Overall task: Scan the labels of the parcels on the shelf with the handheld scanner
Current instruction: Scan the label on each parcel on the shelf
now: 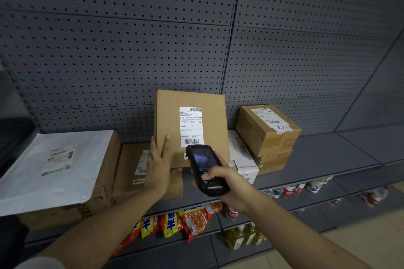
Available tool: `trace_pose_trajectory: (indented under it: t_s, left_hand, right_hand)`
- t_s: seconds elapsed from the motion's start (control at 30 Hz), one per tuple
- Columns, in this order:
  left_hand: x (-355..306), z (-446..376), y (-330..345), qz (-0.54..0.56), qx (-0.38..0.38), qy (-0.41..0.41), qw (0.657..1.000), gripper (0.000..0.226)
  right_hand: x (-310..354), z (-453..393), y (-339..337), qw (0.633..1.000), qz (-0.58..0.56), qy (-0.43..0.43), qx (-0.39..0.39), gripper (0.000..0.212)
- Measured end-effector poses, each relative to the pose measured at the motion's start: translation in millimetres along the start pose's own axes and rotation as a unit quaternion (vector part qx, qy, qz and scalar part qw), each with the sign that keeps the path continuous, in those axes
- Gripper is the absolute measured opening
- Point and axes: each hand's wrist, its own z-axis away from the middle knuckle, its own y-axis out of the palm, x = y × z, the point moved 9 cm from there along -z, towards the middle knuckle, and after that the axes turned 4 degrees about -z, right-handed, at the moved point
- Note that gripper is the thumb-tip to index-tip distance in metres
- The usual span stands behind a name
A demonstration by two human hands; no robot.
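**Scanner at the label, box held upright**

Your left hand [157,165] holds the box [190,124] on its edge, label [190,125] facing you. The grip is on the box's lower left corner: thumb across the front face, fingers curled behind and under the bottom edge. The box stands upright on the parcels below it, with the pegboard [131,50] behind.

Your right hand [223,183] wraps the scanner [204,168], fingers clamped round its body and thumb on the keypad. The scanner's top end sits just below the label's lower barcode, overlapping the bottom of the box in view; whether it touches the cardboard cannot be told. Its screen is lit.

On the shelf [328,159] to your left, a white mailer [54,168] lies on a large carton [105,181]. A flat brown parcel [131,170] lies under your left wrist. To your right sits a white parcel [242,159], and beside it two stacked brown boxes [269,135], the top one labelled. Snack bags [175,223] and bottles [240,236] fill the lower shelves.
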Motion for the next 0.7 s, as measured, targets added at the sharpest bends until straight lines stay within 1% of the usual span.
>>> trace_pose_trajectory:
  t_s: [0.17,0.27,0.37,0.47,0.57,0.7]
  left_hand:
    - [-17,-3,1,0.027,0.02,-0.007,0.999,0.106]
    - [-26,-6,5,0.029,0.013,-0.003,0.999,0.109]
    - [-31,-10,18,0.045,0.021,-0.007,0.999,0.116]
    - [-40,-15,33,0.06,0.044,-0.002,0.997,0.122]
    - [-54,-19,48,0.085,0.07,-0.009,0.994,0.119]
    - [-74,-29,69,0.113,0.095,-0.019,0.989,0.121]
  right_hand:
    - [6,-2,-14,1.0,-0.001,-0.011,-0.008,0.075]
    - [11,-2,-21,1.0,-0.003,-0.018,-0.007,0.073]
    - [15,-3,-33,0.999,-0.031,-0.025,-0.006,0.072]
    - [19,-4,-52,0.998,-0.045,-0.031,-0.021,0.071]
    - [24,-6,-74,0.998,-0.035,-0.029,-0.035,0.075]
    - [35,-11,-111,0.998,-0.004,-0.011,-0.061,0.065]
